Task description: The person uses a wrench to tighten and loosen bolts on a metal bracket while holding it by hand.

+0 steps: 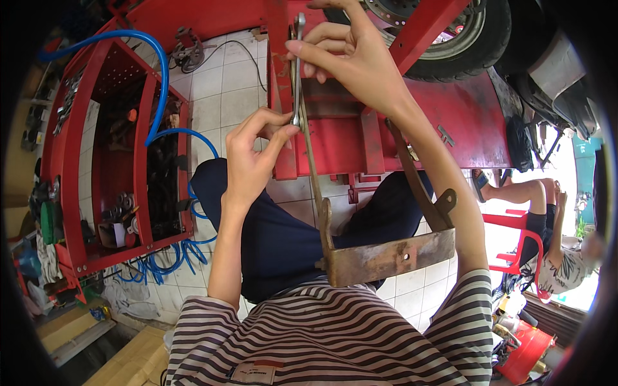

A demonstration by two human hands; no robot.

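Note:
A combination wrench (298, 77) stands nearly upright in this view, along the left bar of a worn, rusty U-shaped metal bracket (386, 260). Between thumb and forefinger, my left hand (253, 151) pinches at the wrench's lower end; whether a bolt sits there is hidden. My right hand (347, 55) is at the upper part, its thumb laid across the shaft and some fingers behind it, the forefinger raised. The bracket's crosspiece lies close to my body, its two arms running away toward the red metal stand (335, 143).
To the left stands a red tool cart (72, 212) with tools inside, a blue air hose (158, 71) looping around it. A wheel (470, 58) is at the upper right. Another person sits on a red chair (512, 241) at the right. Small metal parts (445, 135) lie on the red platform.

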